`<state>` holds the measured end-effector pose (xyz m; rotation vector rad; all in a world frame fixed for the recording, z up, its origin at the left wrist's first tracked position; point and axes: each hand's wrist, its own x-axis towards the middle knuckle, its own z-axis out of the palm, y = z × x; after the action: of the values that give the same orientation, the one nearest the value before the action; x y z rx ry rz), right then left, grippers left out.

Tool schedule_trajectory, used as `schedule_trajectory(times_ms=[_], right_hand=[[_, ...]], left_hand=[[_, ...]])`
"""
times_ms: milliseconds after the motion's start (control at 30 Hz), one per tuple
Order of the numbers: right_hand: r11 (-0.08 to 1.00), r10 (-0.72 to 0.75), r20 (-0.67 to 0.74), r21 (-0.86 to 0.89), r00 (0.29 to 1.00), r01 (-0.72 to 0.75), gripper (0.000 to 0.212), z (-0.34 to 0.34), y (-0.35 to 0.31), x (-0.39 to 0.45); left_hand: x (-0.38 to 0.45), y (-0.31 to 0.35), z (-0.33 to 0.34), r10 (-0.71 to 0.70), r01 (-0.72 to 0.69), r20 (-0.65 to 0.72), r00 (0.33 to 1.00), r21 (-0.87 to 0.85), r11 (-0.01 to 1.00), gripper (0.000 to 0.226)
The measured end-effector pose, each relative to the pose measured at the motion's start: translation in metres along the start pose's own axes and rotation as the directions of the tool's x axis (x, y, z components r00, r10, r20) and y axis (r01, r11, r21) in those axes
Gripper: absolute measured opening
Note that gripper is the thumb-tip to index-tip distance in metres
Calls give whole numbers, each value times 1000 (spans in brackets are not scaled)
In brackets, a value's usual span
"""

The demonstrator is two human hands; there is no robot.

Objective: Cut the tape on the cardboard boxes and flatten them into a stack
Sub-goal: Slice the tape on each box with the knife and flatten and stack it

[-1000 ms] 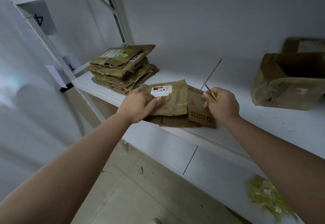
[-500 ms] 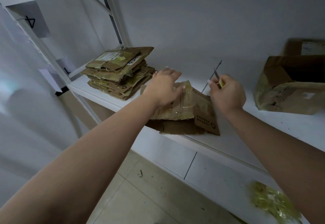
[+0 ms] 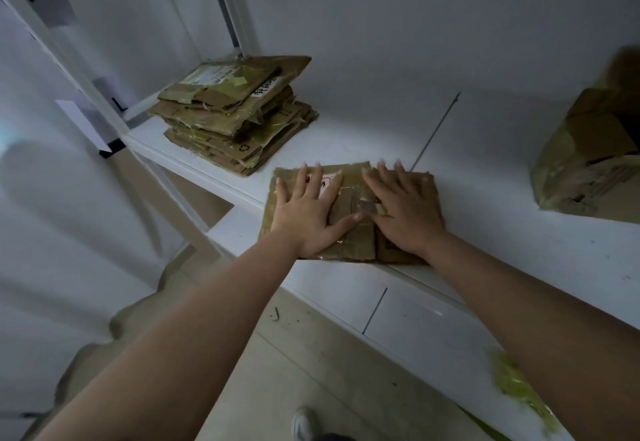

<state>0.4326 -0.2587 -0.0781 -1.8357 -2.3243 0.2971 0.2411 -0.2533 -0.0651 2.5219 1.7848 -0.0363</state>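
Pressing flat-palmed, our left hand [image 3: 309, 213] and right hand [image 3: 401, 213] now spread over the box [image 3: 349, 250], right of the stack [image 3: 235, 114]; right's earlier blade unseen; flattening nearly done.

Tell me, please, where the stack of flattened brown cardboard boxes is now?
In the head view, the stack of flattened brown cardboard boxes sits at the white shelf's left end, left of and behind both hands.

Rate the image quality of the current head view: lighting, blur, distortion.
Head view: dim, cool light with a brighter patch on the white shelf; wide-angle bending bows the shelf posts and stretches the forearms; the unflattened box at right is motion-smeared, while the left hand, right hand and flattened box read fairly sharp; the stack is clear.
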Motion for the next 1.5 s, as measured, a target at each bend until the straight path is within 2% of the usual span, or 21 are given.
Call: schedule_trajectory(times_ms=[100, 200, 300, 433, 700, 867, 933, 1000, 1067, 1167, 1233, 1300, 1367, 1500], right_hand=[[996, -13, 98, -86, 995, 21, 68, 11, 0, 4], [989, -3, 119, -145, 993, 20, 69, 14, -2, 10], [987, 1, 146, -158, 989, 23, 69, 14, -3, 12], [988, -5, 147, -150, 989, 27, 71, 14, -2, 11], [981, -4, 87, -195, 996, 21, 71, 18, -5, 10], [984, 8, 140, -176, 990, 17, 70, 17, -5, 10], [993, 15, 184, -117, 983, 7, 69, 12, -5, 10], [998, 11, 209, 63, 978, -25, 66, 0, -4, 12], [971, 20, 117, 235, 993, -47, 61, -14, 0, 12], [990, 96, -146, 113, 985, -79, 48, -24, 15, 6], [977, 212, -200, 80, 957, -200, 43, -23, 26, -2], [938, 342, -149, 121, 928, -326, 43, -18, 35, -12], [902, 406, -70, 188, 911, -388, 46, -12, 40, -22], [876, 377, -53, 344, 925, -338, 45, -14, 37, -35]], left_hand=[[-6, -9, 22, -28, 28, -3, 1000, -35, 999, 81], [-4, -10, 31, -42, 41, -44, 998, -19, 999, 82], [-1, -8, 30, -49, 49, -23, 999, -20, 999, 80], [-1, -8, 28, -51, 50, -2, 999, -29, 998, 80], [-4, -5, 40, -82, 82, -154, 985, -3, 997, 78], [-3, -4, 36, -78, 77, -77, 994, -15, 997, 78], [-3, -4, 30, -85, 85, 1, 996, -17, 996, 78], [-3, -3, 21, -109, 110, 61, 992, -12, 994, 80], [-8, 0, 13, -142, 144, 42, 989, -52, 988, 83], [-17, 1, 3, -209, 192, -109, 972, -144, 971, 85], [-22, -2, -2, -264, 237, -165, 950, -166, 957, 87], [-27, -3, -6, -331, 299, -171, 928, -188, 935, 90], [-33, -3, -7, -413, 384, -133, 901, -196, 902, 96], [-43, -3, -8, -545, 513, -45, 838, -278, 812, 102]])
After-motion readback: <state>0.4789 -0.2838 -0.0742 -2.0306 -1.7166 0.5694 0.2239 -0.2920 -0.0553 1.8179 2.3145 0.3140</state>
